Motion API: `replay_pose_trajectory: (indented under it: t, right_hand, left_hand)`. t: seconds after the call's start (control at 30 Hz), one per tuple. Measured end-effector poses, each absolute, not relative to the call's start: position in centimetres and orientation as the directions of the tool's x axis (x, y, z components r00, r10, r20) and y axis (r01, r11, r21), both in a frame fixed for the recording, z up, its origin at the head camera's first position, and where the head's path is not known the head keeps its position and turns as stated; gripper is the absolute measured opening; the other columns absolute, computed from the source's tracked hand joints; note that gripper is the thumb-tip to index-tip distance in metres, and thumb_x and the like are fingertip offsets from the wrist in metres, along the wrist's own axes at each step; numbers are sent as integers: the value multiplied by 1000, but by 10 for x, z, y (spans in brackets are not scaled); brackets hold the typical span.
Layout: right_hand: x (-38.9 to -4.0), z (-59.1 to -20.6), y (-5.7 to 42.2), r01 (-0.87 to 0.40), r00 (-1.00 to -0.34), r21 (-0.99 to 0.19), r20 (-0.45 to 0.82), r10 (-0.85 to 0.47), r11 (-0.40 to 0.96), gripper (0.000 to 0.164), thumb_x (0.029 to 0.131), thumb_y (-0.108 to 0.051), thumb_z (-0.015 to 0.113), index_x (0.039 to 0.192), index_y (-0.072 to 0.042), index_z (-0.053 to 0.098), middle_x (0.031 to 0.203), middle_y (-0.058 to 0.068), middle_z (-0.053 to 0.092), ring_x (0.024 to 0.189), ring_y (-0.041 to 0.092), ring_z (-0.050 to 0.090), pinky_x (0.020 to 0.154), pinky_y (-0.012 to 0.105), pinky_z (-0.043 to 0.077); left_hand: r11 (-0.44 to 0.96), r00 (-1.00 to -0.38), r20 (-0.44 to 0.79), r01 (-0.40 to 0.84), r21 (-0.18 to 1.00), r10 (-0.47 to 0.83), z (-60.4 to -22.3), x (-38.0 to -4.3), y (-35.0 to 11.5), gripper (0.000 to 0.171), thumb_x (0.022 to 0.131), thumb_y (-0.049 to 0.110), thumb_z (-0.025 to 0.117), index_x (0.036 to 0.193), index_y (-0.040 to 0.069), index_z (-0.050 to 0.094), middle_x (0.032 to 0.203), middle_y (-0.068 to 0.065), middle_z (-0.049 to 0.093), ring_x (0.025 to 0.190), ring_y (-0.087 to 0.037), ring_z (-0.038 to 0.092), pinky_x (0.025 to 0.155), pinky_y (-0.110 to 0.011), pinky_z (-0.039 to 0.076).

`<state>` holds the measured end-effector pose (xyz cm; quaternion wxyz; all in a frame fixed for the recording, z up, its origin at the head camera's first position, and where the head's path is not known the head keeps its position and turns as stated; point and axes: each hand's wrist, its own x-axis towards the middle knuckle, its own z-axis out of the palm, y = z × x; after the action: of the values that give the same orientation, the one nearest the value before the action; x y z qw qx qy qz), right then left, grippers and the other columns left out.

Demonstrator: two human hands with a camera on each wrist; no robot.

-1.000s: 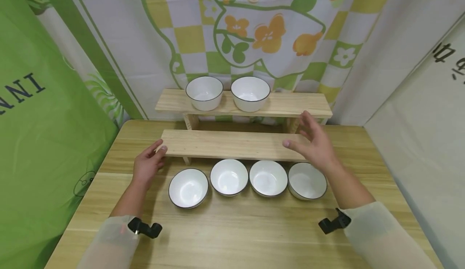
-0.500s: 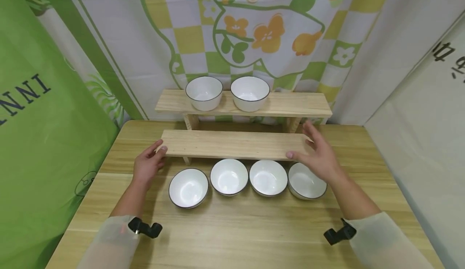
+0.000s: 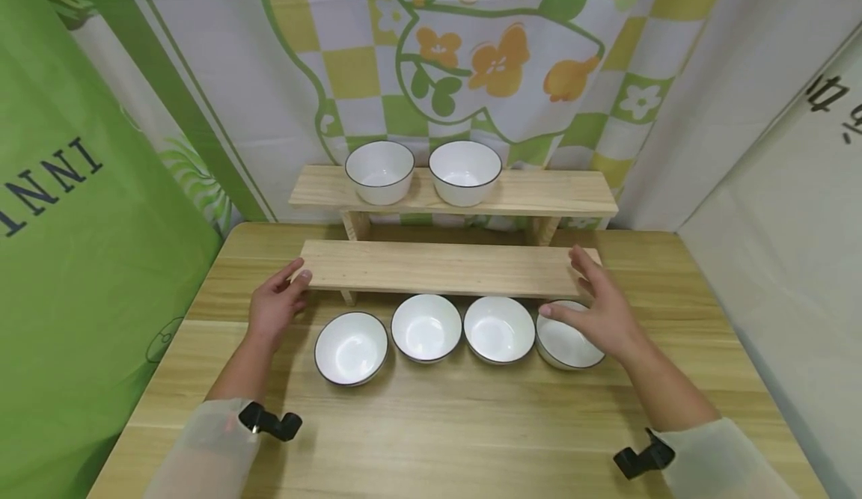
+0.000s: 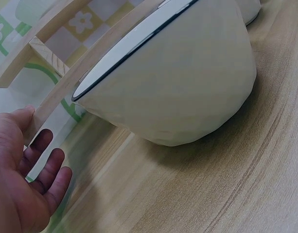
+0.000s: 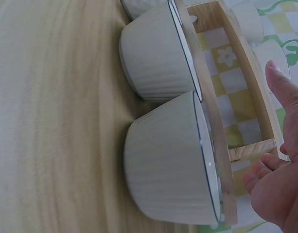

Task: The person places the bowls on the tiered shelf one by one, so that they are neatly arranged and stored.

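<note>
The person's left hand [image 3: 274, 308] has thumb and fingers at the left end of the lower shelf board [image 3: 438, 267]; whether they pinch it or only rest against it cannot be told. The right hand [image 3: 609, 319] is released and holds nothing, its thumb and fingers spread beside the board's right end, partly covering the rightmost bowl [image 3: 562, 342] in the head view. Both arms wear pale sleeves [image 3: 205, 447], each with a black wrist mount [image 3: 269, 420].

The shelf board runs just behind a row of bowls, and the higher upper shelf board [image 3: 552, 192] stands behind it. All this is on a light wood-grain worktop [image 3: 438, 439] with rounded back corners. Beyond hangs a curtain [image 3: 350, 72] printed with checks and orange flowers; a lettered green cloth [image 3: 87, 259] covers the left side, and a whitish panel [image 3: 795, 207] with dark characters closes the right.

Six white, dark-rimmed bowls are visible: two upright on the upper board, left of its right half's end, and four upright on the worktop, the leftmost set slightly nearer the person. Shelf boards number two.
</note>
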<state>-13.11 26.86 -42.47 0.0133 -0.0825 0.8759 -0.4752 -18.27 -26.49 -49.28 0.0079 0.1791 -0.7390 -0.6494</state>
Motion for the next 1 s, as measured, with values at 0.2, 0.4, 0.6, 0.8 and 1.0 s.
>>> replay_pose_trajectory:
  t: [0.2, 0.4, 0.6, 0.8, 1.0]
  right_hand:
    - [-123, -435, 273, -107, -991, -802, 41, -125, 588, 119, 81, -38, 91, 167, -12, 14, 169, 17, 24, 146, 51, 34, 116, 65, 32]
    - [-114, -443, 275, -113, -993, -765, 59, -106, 635, 121, 77, -42, 94, 167, -11, 18, 167, 18, 28, 145, 48, 39, 114, 65, 33]
    - [-104, -450, 279, -132, -991, -735, 87, -100, 666, 120, 76, -42, 94, 165, -6, 21, 164, 24, 33, 147, 48, 35, 116, 65, 29]
    - [-94, -455, 283, -129, -992, -718, 104, -77, 684, 118, 76, -42, 94, 165, -7, 25, 162, 24, 37, 150, 49, 26, 116, 70, 24]
    - [-87, -459, 286, -146, -988, -708, 137, -70, 690, 117, 75, -40, 95, 164, -8, 27, 161, 24, 37, 149, 50, 27, 114, 72, 26]
  left_hand:
    - [87, -936, -236, -267, 960, -263, -489, -182, -266, 59, 98, 39, 74, 151, 21, 56, 135, -11, 59, 108, -18, 69, 93, -34, 59]
    - [91, -935, -255, -285, 954, -248, -463, -172, -255, 56, 101, 31, 71, 152, 14, 54, 137, -16, 57, 111, -23, 69, 98, -40, 57]
    - [73, -932, -263, -288, 955, -249, -466, -175, -256, 57, 99, 32, 73, 151, 16, 55, 138, -16, 57, 112, -24, 69, 98, -41, 57]
    - [68, -933, -255, -280, 958, -253, -462, -172, -253, 56, 100, 30, 73, 151, 14, 56, 137, -17, 58, 109, -22, 70, 97, -40, 57]
    - [73, -936, -249, -274, 959, -247, -470, -175, -256, 56, 101, 30, 70, 152, 14, 54, 143, -18, 55, 112, -23, 69, 100, -41, 56]
